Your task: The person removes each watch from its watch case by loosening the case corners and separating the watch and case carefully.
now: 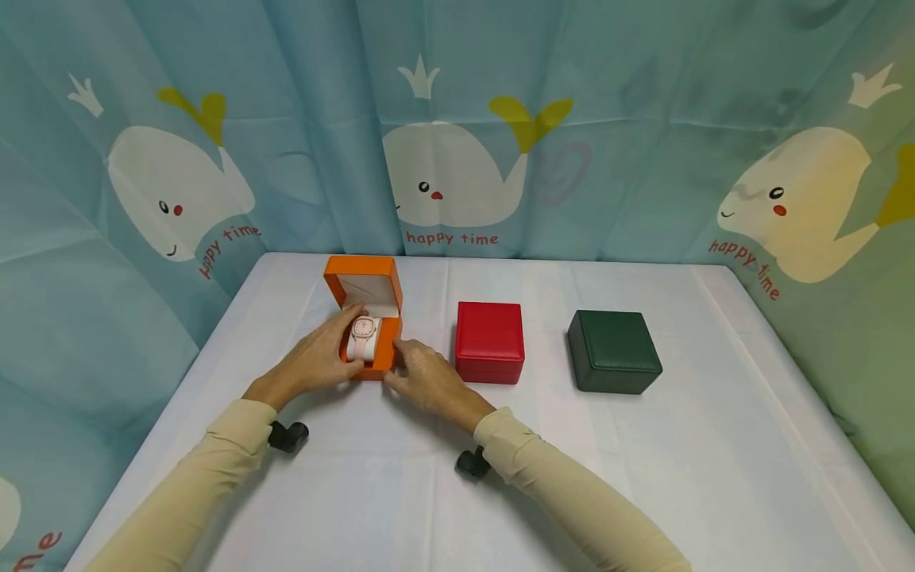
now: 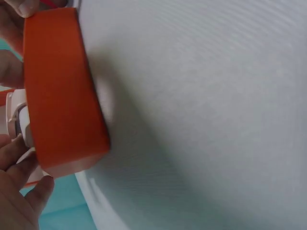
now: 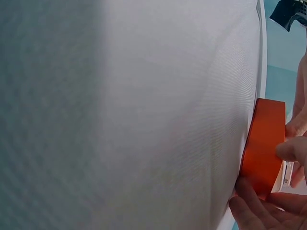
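An open orange box (image 1: 376,349) stands on the white table (image 1: 715,445), its lid upright. Inside, a pink-faced watch (image 1: 364,334) sits on a white cushion. My left hand (image 1: 349,349) grips the box's left wall, thumb at the front, fingertips reaching over to the cushion. In the left wrist view those fingers (image 2: 21,187) lie beside the watch (image 2: 14,117) and the orange box (image 2: 60,91). My right hand (image 1: 397,364) holds the box's front right corner. The right wrist view shows its fingers (image 3: 290,151) curled round the orange box (image 3: 261,143).
A shut red box (image 1: 489,342) stands just right of the orange one, close to my right hand. A shut dark green box (image 1: 613,351) lies further right. Blue whale-print curtains (image 1: 457,127) wall in the table at the back and sides.
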`<state>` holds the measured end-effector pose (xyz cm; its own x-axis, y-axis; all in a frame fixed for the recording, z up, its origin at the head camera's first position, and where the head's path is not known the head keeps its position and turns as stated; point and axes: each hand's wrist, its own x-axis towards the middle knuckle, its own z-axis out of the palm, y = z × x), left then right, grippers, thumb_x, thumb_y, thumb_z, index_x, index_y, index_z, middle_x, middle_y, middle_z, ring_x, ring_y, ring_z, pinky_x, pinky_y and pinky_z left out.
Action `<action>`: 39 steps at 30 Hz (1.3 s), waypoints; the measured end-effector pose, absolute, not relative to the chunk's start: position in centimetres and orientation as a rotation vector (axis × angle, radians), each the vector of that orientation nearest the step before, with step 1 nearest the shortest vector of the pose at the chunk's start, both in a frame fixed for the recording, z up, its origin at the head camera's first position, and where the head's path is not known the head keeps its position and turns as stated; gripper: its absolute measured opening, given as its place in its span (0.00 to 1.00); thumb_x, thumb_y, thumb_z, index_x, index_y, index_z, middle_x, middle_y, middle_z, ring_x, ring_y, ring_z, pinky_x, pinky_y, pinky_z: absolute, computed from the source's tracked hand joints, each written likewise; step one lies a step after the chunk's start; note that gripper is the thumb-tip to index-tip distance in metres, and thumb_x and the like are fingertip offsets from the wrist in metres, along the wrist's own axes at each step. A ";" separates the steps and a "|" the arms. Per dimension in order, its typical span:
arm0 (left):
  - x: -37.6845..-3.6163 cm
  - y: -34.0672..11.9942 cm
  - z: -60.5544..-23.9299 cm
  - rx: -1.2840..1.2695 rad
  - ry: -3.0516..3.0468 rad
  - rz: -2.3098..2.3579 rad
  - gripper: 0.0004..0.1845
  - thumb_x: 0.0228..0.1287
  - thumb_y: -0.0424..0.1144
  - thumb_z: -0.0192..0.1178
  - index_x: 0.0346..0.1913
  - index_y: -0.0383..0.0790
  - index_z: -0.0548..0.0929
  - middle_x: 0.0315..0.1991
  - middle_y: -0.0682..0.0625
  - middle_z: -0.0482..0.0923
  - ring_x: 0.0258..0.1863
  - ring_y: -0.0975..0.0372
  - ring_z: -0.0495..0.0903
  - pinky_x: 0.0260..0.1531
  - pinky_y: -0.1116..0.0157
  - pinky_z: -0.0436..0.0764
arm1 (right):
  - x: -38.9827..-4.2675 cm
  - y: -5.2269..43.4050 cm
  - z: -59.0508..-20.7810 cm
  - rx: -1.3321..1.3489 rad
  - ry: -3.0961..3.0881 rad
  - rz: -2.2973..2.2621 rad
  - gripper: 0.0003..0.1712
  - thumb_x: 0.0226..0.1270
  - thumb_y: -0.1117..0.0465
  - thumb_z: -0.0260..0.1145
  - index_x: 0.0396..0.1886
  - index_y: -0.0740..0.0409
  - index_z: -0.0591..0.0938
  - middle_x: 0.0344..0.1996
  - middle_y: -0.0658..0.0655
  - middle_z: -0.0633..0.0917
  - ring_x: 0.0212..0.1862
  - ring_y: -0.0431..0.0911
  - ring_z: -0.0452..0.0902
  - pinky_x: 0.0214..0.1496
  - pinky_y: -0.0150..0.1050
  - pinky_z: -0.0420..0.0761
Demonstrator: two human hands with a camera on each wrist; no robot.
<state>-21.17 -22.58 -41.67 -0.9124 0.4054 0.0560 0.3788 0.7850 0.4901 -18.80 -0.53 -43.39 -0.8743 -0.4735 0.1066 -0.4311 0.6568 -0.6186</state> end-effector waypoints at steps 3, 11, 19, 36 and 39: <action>-21.3 -22.6 -41.5 0.649 2.913 0.789 0.48 0.56 0.37 0.68 0.77 0.29 0.56 0.74 0.31 0.58 0.71 0.39 0.61 0.67 0.38 0.61 | -18.8 -0.5 -43.4 -0.771 2.803 -1.017 0.29 0.69 0.57 0.70 0.66 0.66 0.76 0.51 0.57 0.83 0.48 0.43 0.79 0.56 0.35 0.79; -21.5 -22.6 -41.2 0.715 2.920 0.820 0.40 0.53 0.35 0.70 0.71 0.29 0.69 0.68 0.36 0.67 0.64 0.42 0.69 0.65 0.39 0.66 | -18.7 -0.5 -43.3 -0.752 2.789 -1.012 0.31 0.69 0.57 0.70 0.67 0.67 0.75 0.54 0.57 0.83 0.51 0.44 0.79 0.58 0.36 0.78; -21.5 -22.8 -40.8 0.702 2.914 0.913 0.37 0.51 0.34 0.76 0.66 0.31 0.74 0.63 0.40 0.70 0.61 0.44 0.71 0.63 0.41 0.68 | -18.7 -0.6 -43.3 -0.758 2.783 -1.013 0.31 0.70 0.57 0.69 0.68 0.67 0.75 0.53 0.57 0.83 0.50 0.44 0.78 0.58 0.35 0.78; -21.4 -22.9 -40.6 0.756 2.898 0.980 0.37 0.48 0.29 0.78 0.64 0.30 0.74 0.61 0.34 0.75 0.52 0.44 0.76 0.55 0.44 0.78 | -18.8 -0.6 -43.5 -0.782 2.796 -1.004 0.26 0.70 0.58 0.70 0.63 0.66 0.77 0.45 0.55 0.82 0.43 0.43 0.77 0.50 0.32 0.80; -21.3 -22.9 -40.5 0.772 2.903 0.980 0.37 0.48 0.29 0.79 0.63 0.31 0.74 0.60 0.36 0.75 0.50 0.46 0.76 0.53 0.45 0.79 | -18.7 -0.6 -43.4 -0.778 2.791 -1.002 0.29 0.70 0.57 0.70 0.65 0.67 0.76 0.47 0.55 0.83 0.44 0.43 0.77 0.52 0.32 0.80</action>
<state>-21.34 -22.88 -40.53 -0.8805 0.4433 0.1678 0.4542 0.6881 0.5658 -18.74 -0.57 -43.44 -0.8686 -0.4860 0.0967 -0.4365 0.6581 -0.6134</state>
